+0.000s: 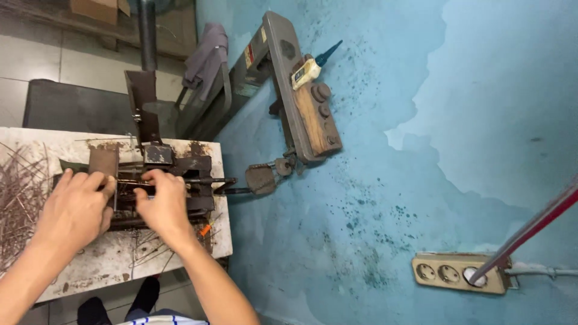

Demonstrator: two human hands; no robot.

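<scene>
Two hands, left hand [75,204] and right hand [161,201], fingers curled gripping thin wire [133,183] on the rusty jig [174,174].

A beige power strip [460,274] with 3 round sockets sits on the blue stained wall [421,120] at 4 o'clock, one plug in its right socket. A red-and-grey bar [533,227] crosses just above it. At 12 o'clock a grey metal arm [283,66] carries a wooden block [316,120] with dark round knobs, and a small bottle with a blue nozzle [313,67] beside it. A grey cloth [206,53] hangs at 11 o'clock. A cardboard box [99,9] lies at the upper left edge.
</scene>
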